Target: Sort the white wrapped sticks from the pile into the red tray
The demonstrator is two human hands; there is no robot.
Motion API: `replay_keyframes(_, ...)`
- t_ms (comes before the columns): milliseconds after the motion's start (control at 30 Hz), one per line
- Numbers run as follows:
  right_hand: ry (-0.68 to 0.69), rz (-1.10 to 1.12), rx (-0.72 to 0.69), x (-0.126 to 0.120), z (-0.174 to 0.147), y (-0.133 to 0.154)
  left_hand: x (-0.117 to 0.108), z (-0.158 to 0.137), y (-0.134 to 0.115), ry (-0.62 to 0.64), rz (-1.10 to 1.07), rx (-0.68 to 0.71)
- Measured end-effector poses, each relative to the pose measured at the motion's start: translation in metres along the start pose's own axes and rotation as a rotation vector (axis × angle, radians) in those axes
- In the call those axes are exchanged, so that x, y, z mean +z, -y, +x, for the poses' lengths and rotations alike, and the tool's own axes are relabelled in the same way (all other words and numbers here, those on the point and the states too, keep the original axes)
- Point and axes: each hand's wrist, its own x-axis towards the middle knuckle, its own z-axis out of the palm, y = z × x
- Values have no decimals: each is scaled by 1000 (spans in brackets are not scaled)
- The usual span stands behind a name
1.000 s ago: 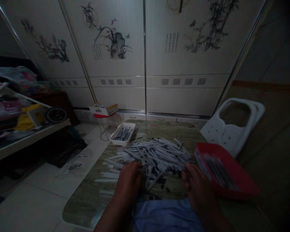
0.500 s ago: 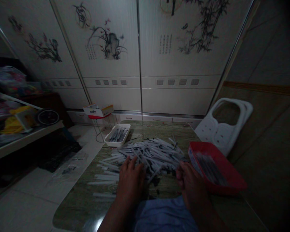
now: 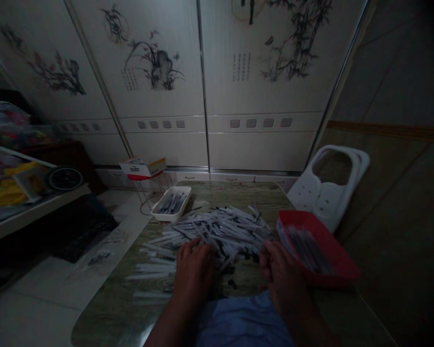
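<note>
A heaped pile of thin whitish pens or pen barrels (image 3: 224,226), some with dark parts, lies on the table. My left hand (image 3: 194,265) rests at the near left edge of the pile, its fingers curled down; whatever they grip is hidden beneath them. To the right, my right hand (image 3: 280,265) is closed, thumb and fingers pressed together, between the pile and a red tray (image 3: 342,255). Anything inside that pinch is too dark to make out. More similar pens (image 3: 309,250) lie in the red tray. Small black pieces (image 3: 232,284) are scattered between my hands.
On the far left of the table (image 3: 104,308) stands a white tray (image 3: 171,217) of dark-tipped pens. Beyond it a nike box (image 3: 142,168) sits on a red stool. A white folding chair (image 3: 321,193) leans at the right, and a loaded bench (image 3: 36,202) stands left.
My left hand's fingers have curled in more over the pile. My right hand keeps its closed shape beside the red tray. The whole view has shifted slightly.
</note>
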Motion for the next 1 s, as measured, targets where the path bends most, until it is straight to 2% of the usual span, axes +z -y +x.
replay_keyframes(267,-7,12,-45,0,-2,5,-1,-1,-3,128,76,38)
replay_keyframes(533,-6,12,-40,0,0,2,8,-1,1,136,106,58)
replay_keyframes(733,-6,-2,-46,-1,-1,8,0,0,0,52,-32,17)
replay_keyframes(867,-10,-10,-56,-2,-1,8,-2,0,2,21,-172,-95)
replay_keyframes(1000,-7,-31,-55,-3,-1,6,-4,2,1,-58,-421,-203)
